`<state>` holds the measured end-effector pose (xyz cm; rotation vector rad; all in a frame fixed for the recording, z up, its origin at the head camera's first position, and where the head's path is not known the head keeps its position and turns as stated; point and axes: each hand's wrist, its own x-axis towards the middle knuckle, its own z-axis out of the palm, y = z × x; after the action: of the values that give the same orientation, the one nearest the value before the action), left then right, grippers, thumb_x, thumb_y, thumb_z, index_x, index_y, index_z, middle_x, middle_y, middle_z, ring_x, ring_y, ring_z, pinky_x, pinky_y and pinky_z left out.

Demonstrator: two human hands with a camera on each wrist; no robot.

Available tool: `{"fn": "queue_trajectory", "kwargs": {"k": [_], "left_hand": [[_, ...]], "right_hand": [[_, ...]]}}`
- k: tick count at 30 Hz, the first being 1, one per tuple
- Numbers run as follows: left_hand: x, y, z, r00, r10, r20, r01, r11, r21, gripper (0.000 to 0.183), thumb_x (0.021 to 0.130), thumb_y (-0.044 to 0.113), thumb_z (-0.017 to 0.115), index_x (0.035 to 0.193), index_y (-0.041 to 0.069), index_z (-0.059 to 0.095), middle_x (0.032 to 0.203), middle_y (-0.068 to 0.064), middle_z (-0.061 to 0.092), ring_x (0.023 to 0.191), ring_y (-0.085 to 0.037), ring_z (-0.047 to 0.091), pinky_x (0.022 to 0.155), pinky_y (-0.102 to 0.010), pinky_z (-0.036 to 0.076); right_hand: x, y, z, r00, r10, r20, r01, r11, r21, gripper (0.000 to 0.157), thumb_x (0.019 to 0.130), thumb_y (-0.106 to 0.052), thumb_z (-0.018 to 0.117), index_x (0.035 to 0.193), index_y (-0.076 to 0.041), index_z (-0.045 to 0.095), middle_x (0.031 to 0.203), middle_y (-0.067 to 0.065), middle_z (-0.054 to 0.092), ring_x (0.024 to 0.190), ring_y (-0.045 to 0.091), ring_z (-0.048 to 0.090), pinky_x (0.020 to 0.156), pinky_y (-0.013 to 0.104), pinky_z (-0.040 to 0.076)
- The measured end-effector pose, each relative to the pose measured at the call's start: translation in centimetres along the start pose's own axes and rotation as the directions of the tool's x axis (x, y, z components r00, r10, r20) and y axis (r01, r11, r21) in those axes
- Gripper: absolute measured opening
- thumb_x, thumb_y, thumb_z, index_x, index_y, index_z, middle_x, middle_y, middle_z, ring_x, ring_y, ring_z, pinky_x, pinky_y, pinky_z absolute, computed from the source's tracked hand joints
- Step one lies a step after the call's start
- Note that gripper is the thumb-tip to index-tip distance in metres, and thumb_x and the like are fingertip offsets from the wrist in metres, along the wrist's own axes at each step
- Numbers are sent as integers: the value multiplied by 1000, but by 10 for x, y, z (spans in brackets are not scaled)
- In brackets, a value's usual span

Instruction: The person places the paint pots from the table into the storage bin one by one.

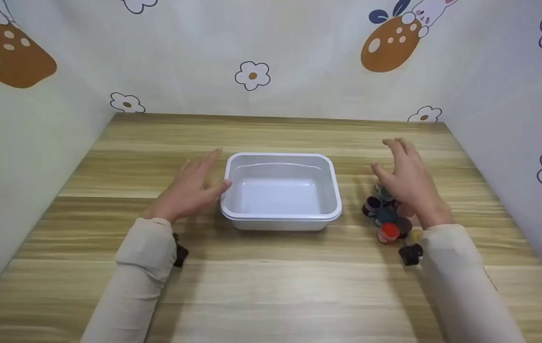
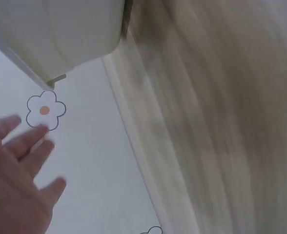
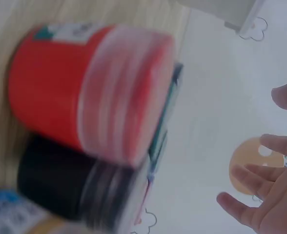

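A white rectangular plastic tub point(image 1: 280, 224) stands on the wooden table, its inside bare. My left hand point(image 1: 189, 188) is at its left side, fingers spread and thumb near the rim; I cannot tell whether it touches. In the left wrist view the tub's wall point(image 2: 60, 29) shows apart from the fingers. My right hand point(image 1: 409, 183) hovers above a cluster of small paint jars, fingers extended, holding nothing. Among these are a red jar point(image 1: 388, 232) and a dark jar point(image 1: 372, 206). The right wrist view shows the red jar close up beside a black jar point(image 3: 75, 180). The hand hides part of the cluster.
The wood-grain table point(image 1: 271, 295) is bounded at the back and sides by pale walls point(image 1: 194, 52) printed with flowers and orange fruit. A black wrist camera point(image 1: 411, 255) sits at the right cuff, close to a yellowish jar point(image 1: 414, 237).
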<state>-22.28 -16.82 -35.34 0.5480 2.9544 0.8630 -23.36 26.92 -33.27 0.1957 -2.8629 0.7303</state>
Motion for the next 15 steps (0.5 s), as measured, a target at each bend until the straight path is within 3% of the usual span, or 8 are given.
{"fn": "queue_trajectory", "kwargs": {"k": [4,8,15], "left_hand": [[-9,0,5,995,38,93,-31,997,-75,87,95,49,58,160,10,16,163,-15,22,151,-36,13,119,-55,1],[-11,-2,9,992,36,119,-22,992,-121,94,92,49,63,160,10,12,164,-16,18,151,-37,13,119,-57,4],[-5,-5,10,989,39,141,-19,990,-139,96,89,51,64,160,12,13,163,-15,20,150,-38,15,118,-59,4]], "right_hand": [[-6,15,-12,1000,-13,18,12,997,74,57,100,-27,55,147,1,40,151,28,30,132,47,39,101,65,35],[-11,33,-20,999,2,49,-8,993,117,51,100,-22,54,143,4,43,145,30,37,126,47,45,98,64,40],[-15,61,-22,982,52,182,-68,994,84,42,100,-19,54,133,7,52,138,30,48,124,50,49,98,63,41]]}}
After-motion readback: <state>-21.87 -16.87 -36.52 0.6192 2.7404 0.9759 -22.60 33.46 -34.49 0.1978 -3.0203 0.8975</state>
